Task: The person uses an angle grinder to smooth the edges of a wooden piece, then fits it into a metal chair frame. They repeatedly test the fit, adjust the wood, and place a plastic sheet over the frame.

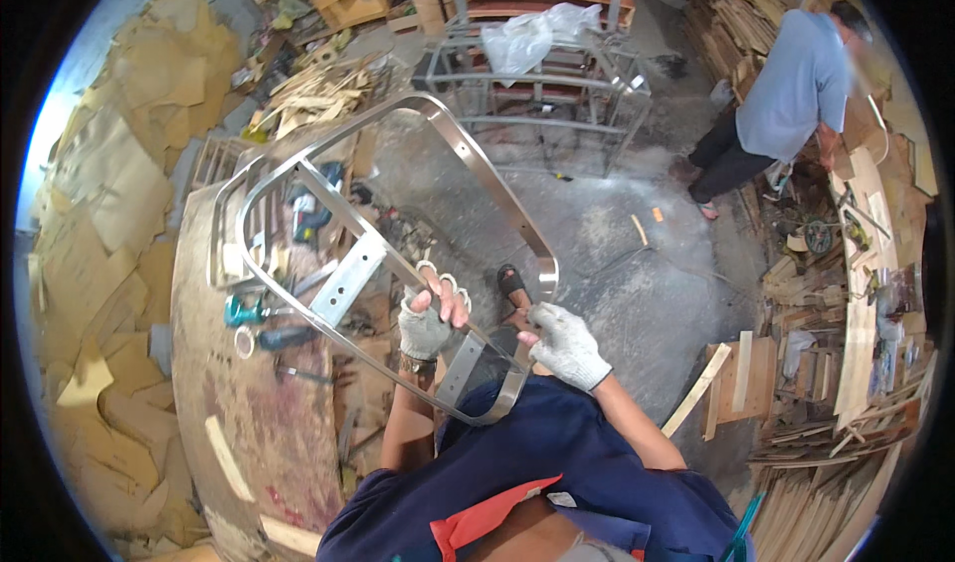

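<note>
A bare metal frame (494,181) with rounded corners and flat crossing bars is held up, tilted, in front of my body. Two drilled plates join its bars: a wider bright plate (348,278) at the left and a second plate (461,368) nearer to me. My left hand (428,325), in a pale fingerless work glove, is closed around an inner bar between those plates. On the frame's near right side, my gloved right hand (567,348) is closed with fingertips and thumb at the rim; its palm side is hidden.
Left of me, a worn wooden workbench (264,438) carries a teal power tool (244,310) and a cordless drill (308,216). Welded metal frames (537,109) under a plastic bag (532,40) stand ahead. At right, another person (791,90) bends beside stacked wood (860,293). Cardboard sheets (114,293) cover the far left.
</note>
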{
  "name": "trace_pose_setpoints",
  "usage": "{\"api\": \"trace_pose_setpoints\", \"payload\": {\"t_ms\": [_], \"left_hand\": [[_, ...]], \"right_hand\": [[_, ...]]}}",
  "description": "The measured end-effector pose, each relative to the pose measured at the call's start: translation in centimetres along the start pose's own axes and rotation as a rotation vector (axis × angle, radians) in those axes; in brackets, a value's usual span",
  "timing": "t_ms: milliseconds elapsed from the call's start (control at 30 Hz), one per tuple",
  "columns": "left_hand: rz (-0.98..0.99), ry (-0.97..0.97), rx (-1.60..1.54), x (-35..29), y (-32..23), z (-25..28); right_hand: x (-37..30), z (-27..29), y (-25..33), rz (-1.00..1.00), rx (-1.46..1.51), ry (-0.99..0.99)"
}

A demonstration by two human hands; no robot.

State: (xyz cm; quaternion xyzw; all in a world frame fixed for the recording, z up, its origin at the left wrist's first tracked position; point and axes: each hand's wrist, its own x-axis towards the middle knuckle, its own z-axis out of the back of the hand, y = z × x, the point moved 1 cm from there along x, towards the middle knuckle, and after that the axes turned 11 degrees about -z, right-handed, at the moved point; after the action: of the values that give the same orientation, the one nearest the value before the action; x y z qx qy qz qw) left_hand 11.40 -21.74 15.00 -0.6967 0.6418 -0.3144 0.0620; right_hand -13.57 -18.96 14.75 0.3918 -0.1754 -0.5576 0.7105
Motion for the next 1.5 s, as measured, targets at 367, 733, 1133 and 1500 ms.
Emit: {"api": "trace_pose_setpoints", "payload": {"t_ms": [367,733,1133,1500], "left_hand": [[-0.011,-0.413,0.276,28.8,11.8,6.0],[0.515,0.218,1.059,40.7,18.0,7.0],[0.329,-0.328,1.68,66.1,19.1,36.4],[0.287,0.466,2.095,77.6,23.2,49.0]], "right_hand": [[19.6,11.1,4.5,-0.173,0.149,-0.242],[29.9,19.3,-10.6,-0.445,0.142,-0.635],[44.7,27.4,-18.2,-0.606,0.183,-0.755],[46.5,29.8,-19.0,-0.781,0.336,-0.688]]}}
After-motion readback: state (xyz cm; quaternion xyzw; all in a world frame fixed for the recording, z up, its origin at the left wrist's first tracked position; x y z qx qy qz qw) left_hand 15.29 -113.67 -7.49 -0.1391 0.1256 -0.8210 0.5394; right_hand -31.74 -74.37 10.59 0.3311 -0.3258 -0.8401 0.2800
